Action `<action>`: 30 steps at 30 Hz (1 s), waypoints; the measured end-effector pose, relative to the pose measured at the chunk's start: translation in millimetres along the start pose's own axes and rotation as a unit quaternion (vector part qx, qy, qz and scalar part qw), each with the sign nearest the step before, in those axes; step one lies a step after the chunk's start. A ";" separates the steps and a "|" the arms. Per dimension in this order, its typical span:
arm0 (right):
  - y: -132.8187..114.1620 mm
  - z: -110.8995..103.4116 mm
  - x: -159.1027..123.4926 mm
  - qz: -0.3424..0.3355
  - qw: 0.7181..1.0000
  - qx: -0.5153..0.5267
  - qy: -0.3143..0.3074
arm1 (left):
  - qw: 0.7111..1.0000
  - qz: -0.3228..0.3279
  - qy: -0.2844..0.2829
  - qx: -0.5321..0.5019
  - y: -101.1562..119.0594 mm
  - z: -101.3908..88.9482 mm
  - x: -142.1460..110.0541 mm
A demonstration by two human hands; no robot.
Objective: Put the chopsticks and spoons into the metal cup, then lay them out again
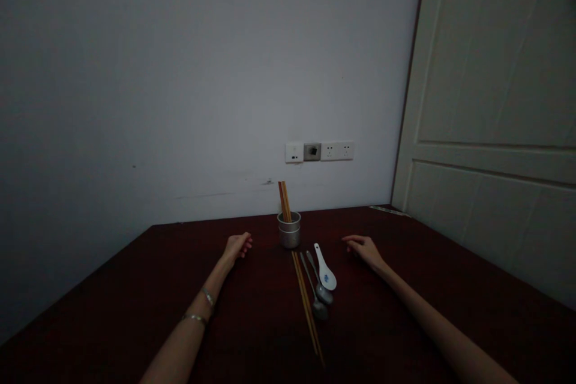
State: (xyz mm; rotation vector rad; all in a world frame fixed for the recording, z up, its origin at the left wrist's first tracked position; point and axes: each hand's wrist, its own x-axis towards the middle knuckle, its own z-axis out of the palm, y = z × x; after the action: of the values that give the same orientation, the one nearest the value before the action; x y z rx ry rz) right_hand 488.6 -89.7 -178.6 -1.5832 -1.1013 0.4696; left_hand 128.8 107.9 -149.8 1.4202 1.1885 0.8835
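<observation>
My left hand [238,245] rests on the dark red table, left of a metal cup [289,234], its fingers curled in a loose fist with nothing seen in them. Several wooden chopsticks [285,201] stand in the cup, leaning left. To the right, my right hand [362,249] lies on the table, index finger stretched out, holding nothing. Between the hands, a pair of chopsticks [306,303] lies in front of the cup. Beside them are two metal spoons, one nearer me [319,310] and one partly over it [324,295]. A white spoon [328,278] with a blue mark is closest to my right hand.
Behind the table [189,252] rises a pale wall [202,84] with a row of sockets and a switch [320,152]. A panelled door [486,72] stands along the right side. A thin strip [389,210] lies at the table's far right corner.
</observation>
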 end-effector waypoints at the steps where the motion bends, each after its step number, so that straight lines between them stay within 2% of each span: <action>1: 0.0 -0.6 0.2 -0.001 1.000 0.007 0.002 | 1.000 -0.002 0.006 0.008 2.9 0.9 -2.4; 5: -0.1 -1.0 1.4 -0.005 1.000 0.021 0.003 | 0.998 0.016 0.023 0.047 18.5 2.1 -10.8; 7: 0.3 -0.4 2.0 -0.010 1.000 0.023 -0.003 | 0.994 0.039 0.007 0.100 28.6 1.8 -15.7; 9: 0.8 0.1 2.4 -0.016 0.999 0.026 -0.010 | 0.982 0.053 -0.038 0.176 38.6 3.2 -23.0; 12: 1.0 0.7 2.4 -0.024 0.999 0.027 -0.013 | 0.948 0.048 -0.149 0.275 49.8 13.4 -39.0; 14: 0.9 1.0 2.2 -0.025 0.999 0.022 -0.012 | 0.926 0.053 -0.215 0.307 53.1 27.0 -51.2; 16: 0.8 1.2 2.1 -0.021 1.000 0.016 -0.013 | 0.914 0.067 -0.243 0.319 53.6 44.6 -62.7; 22: 1.4 1.7 2.5 -0.007 1.000 0.009 -0.014 | 0.892 0.103 -0.231 0.375 45.9 92.8 -83.6; 25: 1.3 1.5 2.2 -0.010 1.000 0.002 -0.016 | 0.874 0.107 -0.212 0.424 41.1 104.0 -88.5; 30: -0.8 1.7 0.4 -0.021 1.000 -0.004 -0.012 | 0.859 0.121 -0.145 0.476 35.6 111.7 -91.8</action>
State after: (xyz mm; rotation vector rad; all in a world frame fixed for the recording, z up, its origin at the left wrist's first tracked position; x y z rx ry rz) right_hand 487.1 -88.5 -178.3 -1.5609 -1.1535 0.4569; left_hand 220.3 -7.8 -129.3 2.4392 1.2756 0.1624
